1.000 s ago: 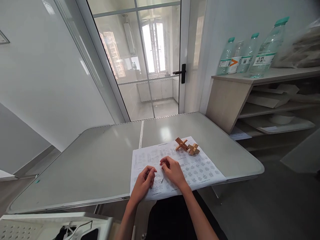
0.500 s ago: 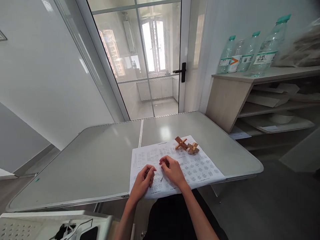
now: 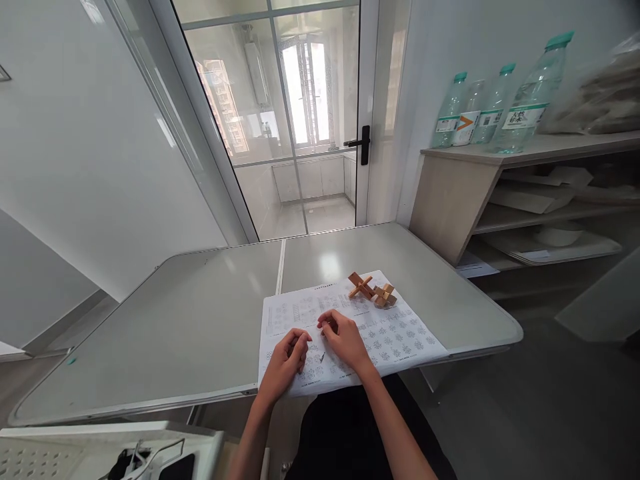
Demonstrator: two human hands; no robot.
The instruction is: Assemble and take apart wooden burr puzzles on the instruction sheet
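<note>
My left hand (image 3: 287,360) rests on the lower left of a printed paper sheet (image 3: 293,308), its fingers loosely curled with nothing seen in them. Beside it, my right hand (image 3: 343,339) lies on the same sheet, fingers bent inward and thumb near the index finger; no object shows in its grasp. A small dark sliver (image 3: 322,358), too small to name, is on the paper between both hands. Past the right hand, two interlocking wooden puzzles sit on the sheet's far right: a cross-shaped wooden puzzle (image 3: 361,285) and a smaller, chunkier wooden puzzle (image 3: 385,295). Neither hand touches them.
The sheet lies on a grey folding table (image 3: 200,327). A wooden shelf (image 3: 450,207) at the right carries several plastic bottles (image 3: 523,117) and a plastic bag (image 3: 595,100). A glass door (image 3: 320,180) stands behind the table. A white tray (image 3: 45,460) is at lower left.
Both hands keep the same pose on the paper, and the puzzles stay put. Only the camera view has shifted very slightly.
</note>
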